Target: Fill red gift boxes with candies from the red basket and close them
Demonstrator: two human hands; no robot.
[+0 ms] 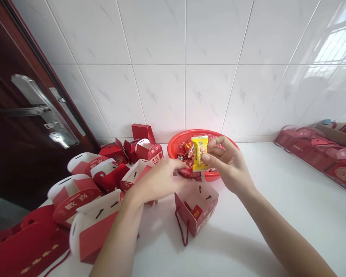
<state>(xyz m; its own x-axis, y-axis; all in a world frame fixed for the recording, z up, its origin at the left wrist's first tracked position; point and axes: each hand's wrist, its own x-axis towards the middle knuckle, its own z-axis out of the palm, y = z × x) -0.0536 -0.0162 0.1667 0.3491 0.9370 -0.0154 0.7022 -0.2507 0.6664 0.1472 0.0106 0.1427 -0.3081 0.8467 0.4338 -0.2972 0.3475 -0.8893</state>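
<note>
Between the thumb and fingers of my right hand point(229, 163) is a yellow wrapped candy point(200, 153), held upright in front of the basket. My left hand point(164, 177) reaches over the back of an open red gift box point(194, 211), its fingers closed on a red wrapped candy point(189, 173). Inside that box a small red packet point(196, 211) shows, and a red cord handle hangs down its left side. Behind both hands stands a red plastic basket point(175, 140) with several wrapped candies point(187, 150) in it, partly hidden by my hands.
Several open red gift boxes point(75, 196) crowd the left of the white table point(248, 246). More red boxes point(314, 150) stand together at the far right. A tiled wall point(158, 96) rises behind the table, and a dark door point(11, 127) with a metal handle is at the left.
</note>
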